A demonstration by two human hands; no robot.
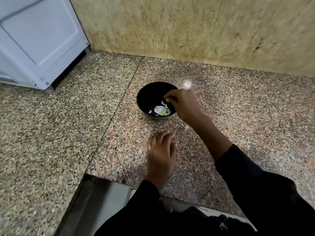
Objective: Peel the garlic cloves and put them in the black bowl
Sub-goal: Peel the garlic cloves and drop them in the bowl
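Observation:
The black bowl (146,96) stands on the speckled granite counter (68,133) near the middle of the view. Several pale peeled garlic cloves (162,109) lie in its bottom. My right hand (182,104) hovers over the bowl's right rim with its fingers curled downward into the bowl; whether a clove is between the fingertips I cannot tell. My left hand (161,150) rests palm down on the counter just in front of the bowl, fingers loosely bent over something pale, which is mostly hidden.
A white appliance (39,40) stands at the back left on the counter. A beige stone wall (187,26) runs behind the bowl. The counter's front edge drops off at the bottom left (88,176). A bright light spot (187,84) lies beyond the bowl.

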